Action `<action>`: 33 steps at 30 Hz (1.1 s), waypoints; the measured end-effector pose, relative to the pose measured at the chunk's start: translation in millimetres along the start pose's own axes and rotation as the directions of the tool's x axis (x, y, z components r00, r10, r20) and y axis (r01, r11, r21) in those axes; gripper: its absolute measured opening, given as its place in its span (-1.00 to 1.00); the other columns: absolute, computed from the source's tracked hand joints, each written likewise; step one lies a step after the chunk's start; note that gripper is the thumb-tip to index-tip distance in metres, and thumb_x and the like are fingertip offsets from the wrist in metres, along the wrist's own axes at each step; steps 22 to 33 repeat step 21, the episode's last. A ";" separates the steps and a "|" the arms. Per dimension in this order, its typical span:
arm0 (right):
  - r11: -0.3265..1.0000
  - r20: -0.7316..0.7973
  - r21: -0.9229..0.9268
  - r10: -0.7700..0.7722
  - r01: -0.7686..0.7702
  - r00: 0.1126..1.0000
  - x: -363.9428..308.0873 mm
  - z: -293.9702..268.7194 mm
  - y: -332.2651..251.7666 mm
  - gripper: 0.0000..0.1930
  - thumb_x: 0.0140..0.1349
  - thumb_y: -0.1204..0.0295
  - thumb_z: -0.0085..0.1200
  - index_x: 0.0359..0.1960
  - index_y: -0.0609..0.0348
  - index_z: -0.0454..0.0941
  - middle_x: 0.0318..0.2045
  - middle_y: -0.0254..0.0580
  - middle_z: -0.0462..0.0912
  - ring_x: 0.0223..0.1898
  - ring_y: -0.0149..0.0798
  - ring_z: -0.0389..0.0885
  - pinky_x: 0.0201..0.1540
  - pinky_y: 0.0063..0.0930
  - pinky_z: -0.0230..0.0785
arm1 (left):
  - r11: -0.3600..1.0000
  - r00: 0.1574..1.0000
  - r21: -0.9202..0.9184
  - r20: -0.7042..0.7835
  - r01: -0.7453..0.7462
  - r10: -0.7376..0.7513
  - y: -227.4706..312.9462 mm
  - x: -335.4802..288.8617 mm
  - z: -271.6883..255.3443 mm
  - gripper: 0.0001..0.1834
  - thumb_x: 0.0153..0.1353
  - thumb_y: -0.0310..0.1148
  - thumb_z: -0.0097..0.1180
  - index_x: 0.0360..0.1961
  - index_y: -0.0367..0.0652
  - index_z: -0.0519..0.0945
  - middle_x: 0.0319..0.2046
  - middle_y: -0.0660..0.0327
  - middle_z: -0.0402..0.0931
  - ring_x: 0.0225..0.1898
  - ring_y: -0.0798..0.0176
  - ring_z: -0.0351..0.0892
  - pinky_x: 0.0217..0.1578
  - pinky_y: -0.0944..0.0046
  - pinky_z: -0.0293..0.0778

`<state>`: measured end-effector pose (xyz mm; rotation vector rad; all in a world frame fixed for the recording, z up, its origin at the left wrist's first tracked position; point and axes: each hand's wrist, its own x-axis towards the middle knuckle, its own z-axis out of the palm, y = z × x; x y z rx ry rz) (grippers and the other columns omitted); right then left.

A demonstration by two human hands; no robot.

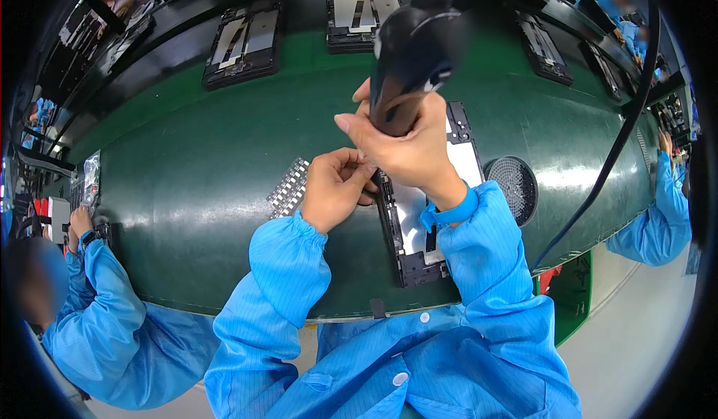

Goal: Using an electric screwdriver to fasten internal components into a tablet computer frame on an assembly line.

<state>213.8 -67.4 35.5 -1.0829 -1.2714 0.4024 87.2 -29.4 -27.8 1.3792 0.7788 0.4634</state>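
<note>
My right hand (407,150) is wrapped round a black electric screwdriver (411,53), held upright over an opened tablet-like device (410,232) with bare metal plates and dark edges. The driver's tip is hidden behind the hand. At the device's left edge my left hand (333,189) is closed in a pinch, thumb against fingers. Whatever it pinches, if anything, is hidden. Just left of that hand lies a sheet of small pale parts (289,190). A round dark dish of tiny pieces, seemingly screws (512,187), stands right of the device.
Similar opened devices (243,41) sit along the back of the green table (179,187). A black cable (609,153) curves down across the right side. Below the table's right edge is a green bin (572,299). Co-workers in blue sit at left (112,329) and right (658,217).
</note>
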 end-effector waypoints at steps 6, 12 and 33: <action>0.991 -0.092 0.083 0.116 -0.108 0.989 -9.8 -1.6 -14.2 -0.73 -0.13 0.54 0.25 -0.39 0.30 0.43 -0.65 -0.12 0.56 -0.59 -0.39 0.55 -0.54 -0.50 0.33 | 0.996 0.997 0.044 0.034 -0.075 0.073 6.2 -4.7 9.2 -0.82 0.21 -0.46 0.05 -0.24 -0.39 0.51 -0.49 0.13 0.56 -0.47 0.33 0.59 -0.55 0.38 0.56; 0.995 -0.145 -0.044 -0.099 0.094 0.984 -5.6 4.5 -8.7 -0.70 -0.06 0.49 0.25 -0.31 0.30 0.41 -0.64 -0.16 0.56 -0.58 -0.44 0.51 -0.54 -0.51 0.32 | 0.990 0.992 0.097 -0.062 -0.104 0.110 -4.3 -10.0 3.9 -0.81 0.21 -0.43 0.12 -0.31 -0.41 0.52 -0.53 0.14 0.56 -0.55 0.34 0.57 -0.58 0.40 0.52; 0.999 -0.030 -0.003 0.049 -0.049 0.998 -7.2 5.2 -0.1 -0.44 -0.04 0.52 0.21 0.08 0.11 0.37 -0.24 -0.01 0.62 -0.13 -0.27 0.58 0.00 -0.45 0.30 | 0.425 0.485 -0.814 0.208 -0.395 0.849 -49.1 41.8 12.8 -0.80 0.22 -0.40 0.10 -0.26 -0.36 0.54 -0.53 0.10 0.59 -0.55 0.29 0.59 -0.52 0.34 0.53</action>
